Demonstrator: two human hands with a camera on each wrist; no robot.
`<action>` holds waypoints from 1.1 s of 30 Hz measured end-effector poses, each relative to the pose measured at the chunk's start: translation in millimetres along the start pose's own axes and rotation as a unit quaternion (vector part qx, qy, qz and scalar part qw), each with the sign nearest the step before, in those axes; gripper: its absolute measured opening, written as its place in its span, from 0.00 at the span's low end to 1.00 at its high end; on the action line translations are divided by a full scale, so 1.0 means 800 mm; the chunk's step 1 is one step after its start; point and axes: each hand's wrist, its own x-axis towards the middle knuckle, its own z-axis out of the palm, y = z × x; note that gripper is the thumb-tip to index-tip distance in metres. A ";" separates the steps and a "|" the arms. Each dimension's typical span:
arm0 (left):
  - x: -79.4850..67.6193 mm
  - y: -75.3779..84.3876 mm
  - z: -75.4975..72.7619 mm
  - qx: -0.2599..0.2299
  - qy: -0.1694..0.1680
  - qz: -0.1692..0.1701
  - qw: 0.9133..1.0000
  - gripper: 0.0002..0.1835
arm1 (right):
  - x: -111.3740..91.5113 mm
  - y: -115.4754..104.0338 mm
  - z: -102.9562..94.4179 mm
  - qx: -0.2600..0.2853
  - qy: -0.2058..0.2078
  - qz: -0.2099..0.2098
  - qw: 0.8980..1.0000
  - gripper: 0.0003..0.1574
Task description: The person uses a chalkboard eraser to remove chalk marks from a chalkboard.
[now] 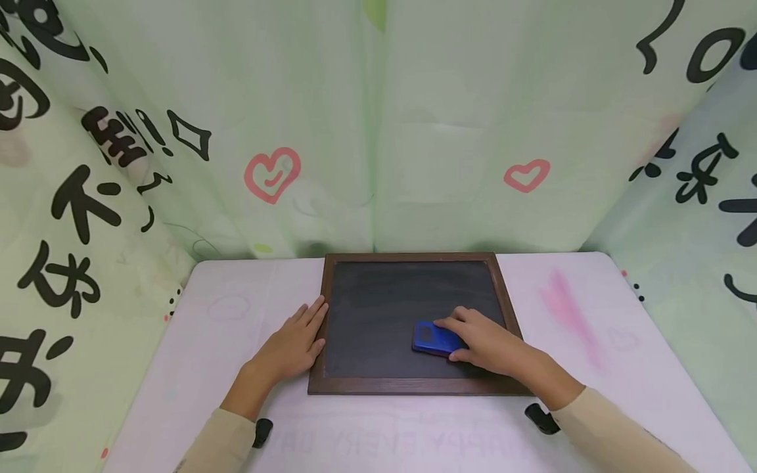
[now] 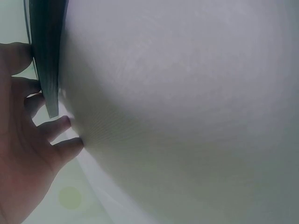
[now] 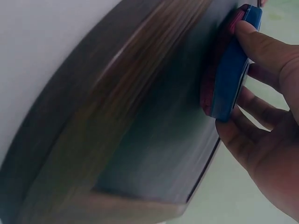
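Note:
A small blackboard [image 1: 384,302] in a brown wooden frame [image 1: 414,386] lies flat on the table. My right hand [image 1: 493,341] grips a blue board eraser [image 1: 436,337] on the lower right part of the black surface. Thumb and fingers hold its edges in the right wrist view, where the eraser [image 3: 229,77] shows a dark red felt side facing the board. At the board's left edge my left hand [image 1: 292,345] rests with fingers stretched out, touching the frame. The left wrist view shows these fingertips beside the frame's edge [image 2: 46,56]. No clear writing shows on the board.
The table [image 1: 236,315] has a white-pink cover with a pink smear [image 1: 570,312] at right and faint lettering near the front. Pale green curtains [image 1: 437,131] with black characters and red hearts stand behind and on both sides. Black straps or devices sit at both wrists.

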 end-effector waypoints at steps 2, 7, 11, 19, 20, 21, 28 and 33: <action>0.001 -0.001 0.001 -0.001 0.000 0.000 1.000 0.36 | 0.011 -0.009 0.003 0.000 -0.003 -0.006 1.000 0.39; 0.002 -0.001 0.003 -0.006 -0.001 0.000 1.000 0.36 | 0.037 -0.036 0.010 -0.013 -0.008 -0.023 1.000 0.41; 0.001 -0.001 0.002 -0.006 -0.001 0.000 1.000 0.36 | 0.057 -0.058 0.016 -0.034 -0.002 -0.046 0.998 0.42; 0.001 -0.001 0.002 -0.002 -0.003 -0.001 1.000 0.36 | 0.092 -0.108 0.030 -0.114 0.001 -0.078 0.990 0.42; 0.002 -0.001 0.002 -0.002 -0.002 -0.001 1.000 0.36 | 0.095 -0.114 0.032 -0.127 0.004 -0.082 0.989 0.42; 0.002 -0.001 0.002 -0.001 -0.001 -0.001 1.000 0.36 | 0.098 -0.120 0.033 -0.138 0.007 -0.087 0.987 0.42; 0.002 0.001 0.002 0.005 0.000 0.002 1.000 0.35 | 0.109 -0.151 0.042 -0.172 0.010 -0.086 0.981 0.42; 0.001 0.001 0.003 0.007 0.006 0.003 1.000 0.35 | 0.111 -0.159 0.043 -0.179 0.015 -0.080 0.980 0.42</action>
